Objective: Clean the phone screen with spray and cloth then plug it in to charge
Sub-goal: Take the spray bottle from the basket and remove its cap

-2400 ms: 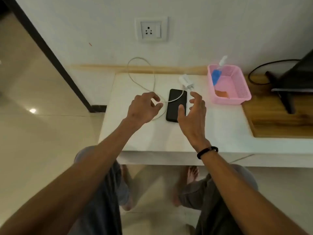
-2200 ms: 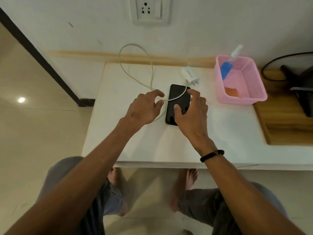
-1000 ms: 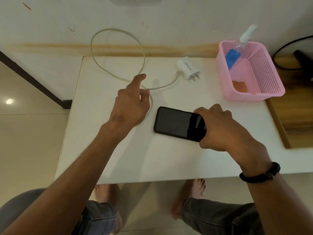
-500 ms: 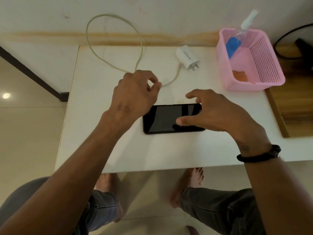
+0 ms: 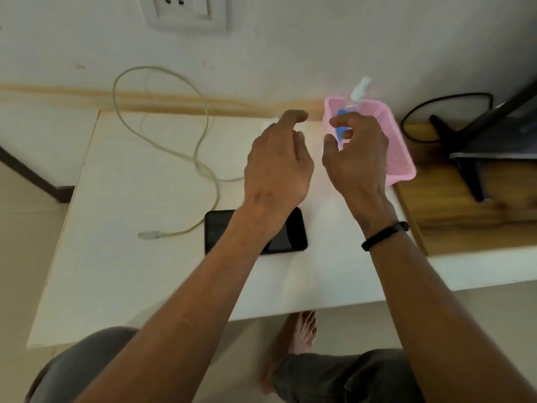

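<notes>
- A plain white wall stands behind everything, faintly scuffed, with a white socket plate set into it near the top.
- A pale wooden strip runs along the foot of the wall, just above the back edge of the white surface.
- To the right, a brown wooden board adjoins it, carrying a dark stand and a looped black cable.
- Beige glossy floor tiles lie to the left, crossed by a dark diagonal strip.
- The light is soft and even.
</notes>
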